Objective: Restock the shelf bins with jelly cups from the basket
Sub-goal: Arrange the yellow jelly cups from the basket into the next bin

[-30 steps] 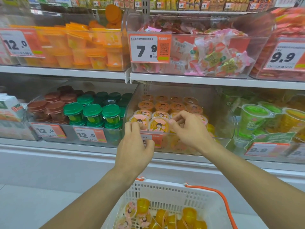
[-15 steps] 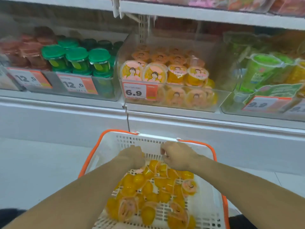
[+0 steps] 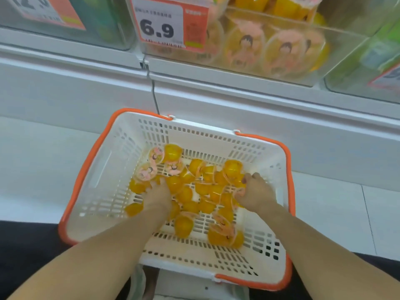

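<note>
Both your hands down in white basket (image 3: 121, 161) with orange rim, among loose yellow jelly cups (image 3: 184, 225).

Left hand (image 3: 157, 197) buried in pile, motion-blurred; cannot tell whether it grips anything.

Right hand (image 3: 254, 191) curled round cups near basket's right wall.

Target shelf bin (image 3: 337, 46) above, behind 6.9 price tag (image 3: 161, 22), already holds cups lying on sides.

Risks:
- grabbing several cups at once, one slips on lift
- peel lids snag on basket slots
- squeezing soft cups pops seal
- stacked row in bin may roll when you add more
</note>
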